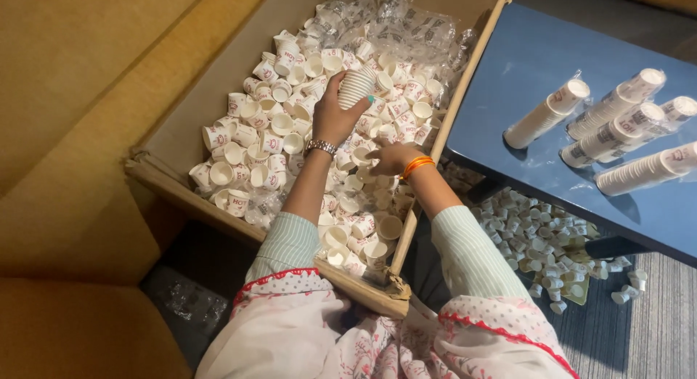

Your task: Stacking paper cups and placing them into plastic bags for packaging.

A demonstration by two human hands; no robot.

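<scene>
Gathering loose cups into a nested stack over the box
The left hand grips a short stack of small white paper cups above the open cardboard box; the right hand closes on a loose cup among the pile; keep the stack upright and seat each cup squarely

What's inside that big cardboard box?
The cardboard box is full of loose little paper cups, with crumpled clear plastic wrap at the far end. The left hand holds a stack of cups. The cups hide the box's bottom.
</scene>
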